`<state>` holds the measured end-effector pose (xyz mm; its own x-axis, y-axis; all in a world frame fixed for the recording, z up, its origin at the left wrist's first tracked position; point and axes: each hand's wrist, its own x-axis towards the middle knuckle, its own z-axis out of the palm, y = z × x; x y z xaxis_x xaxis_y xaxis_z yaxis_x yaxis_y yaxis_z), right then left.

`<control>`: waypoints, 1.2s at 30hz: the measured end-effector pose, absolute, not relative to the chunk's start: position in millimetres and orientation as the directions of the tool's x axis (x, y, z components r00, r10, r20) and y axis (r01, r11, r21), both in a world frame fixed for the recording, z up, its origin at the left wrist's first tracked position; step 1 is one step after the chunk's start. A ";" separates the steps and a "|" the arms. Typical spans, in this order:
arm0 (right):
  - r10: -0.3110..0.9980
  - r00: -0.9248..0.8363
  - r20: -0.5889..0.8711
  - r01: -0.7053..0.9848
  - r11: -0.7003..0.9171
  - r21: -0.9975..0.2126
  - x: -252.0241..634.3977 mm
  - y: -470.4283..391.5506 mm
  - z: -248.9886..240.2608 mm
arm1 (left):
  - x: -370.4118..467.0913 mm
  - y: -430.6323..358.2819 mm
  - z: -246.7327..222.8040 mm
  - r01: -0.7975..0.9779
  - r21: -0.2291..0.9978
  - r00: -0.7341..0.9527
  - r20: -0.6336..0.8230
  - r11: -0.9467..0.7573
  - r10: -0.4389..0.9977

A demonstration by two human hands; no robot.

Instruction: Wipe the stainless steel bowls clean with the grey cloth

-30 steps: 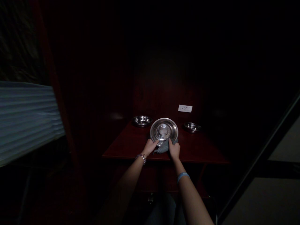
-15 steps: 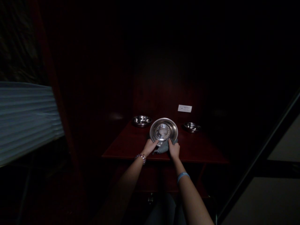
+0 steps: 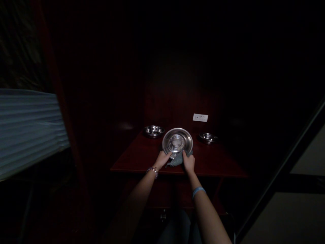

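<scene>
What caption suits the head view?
Left hand holds a tilted round silver metal basin; right hand holds crumpled grey cloth against it, at a dark-red table.

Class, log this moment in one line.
left hand: grips tilted basin | right hand: holds cloth against basin | table: left bowl, right bowl

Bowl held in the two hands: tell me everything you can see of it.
The bowl is round, silvery and shiny, apparently metal, with a smooth rim and a circular centre showing bright spots and a pale patch; marks or reflections, I cannot tell. It is tilted up, its round face toward the camera, above the dark red table; whether it touches the top is unclear. The left hand grips its lower left edge; the right hand holds a grey cloth against its lower right.
</scene>
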<state>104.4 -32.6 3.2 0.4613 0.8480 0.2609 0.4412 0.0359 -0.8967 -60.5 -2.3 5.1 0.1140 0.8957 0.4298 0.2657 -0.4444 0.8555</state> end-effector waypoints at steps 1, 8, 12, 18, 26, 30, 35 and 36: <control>0.848 0.462 0.259 0.441 0.034 -0.897 104.4 -32.1 2.8 | -60.6 -2.4 5.3 0.272 0.855 0.114 0.428 -0.442 0.897; 0.847 0.468 0.254 0.456 0.015 -0.890 104.5 -31.0 1.2 | -60.1 -1.2 4.5 0.270 0.859 0.106 0.423 -0.436 0.900; 0.848 0.467 0.248 0.451 0.013 -0.893 104.4 -31.5 2.1 | -59.9 -1.3 4.1 0.256 0.865 0.106 0.419 -0.432 0.902; 0.849 0.462 0.256 0.457 0.019 -0.889 103.6 -34.0 4.9 | -59.8 -1.2 3.8 0.257 0.860 0.105 0.428 -0.441 0.897; 0.844 0.463 0.270 0.468 0.026 -0.883 103.9 -34.6 4.3 | -59.3 -3.1 5.1 0.273 0.856 0.105 0.427 -0.438 0.898; 0.843 0.461 0.275 0.495 0.013 -0.869 103.9 -34.3 4.5 | -60.1 -2.6 4.4 0.257 0.849 0.112 0.449 -0.462 0.887; 0.850 0.453 0.270 0.496 0.011 -0.868 104.4 -35.8 6.0 | -60.4 -0.2 3.7 0.256 0.856 0.091 0.442 -0.450 0.892; 0.851 0.451 0.269 0.496 0.011 -0.868 104.6 -35.9 6.0 | -60.4 0.4 3.5 0.247 0.859 0.087 0.441 -0.449 0.893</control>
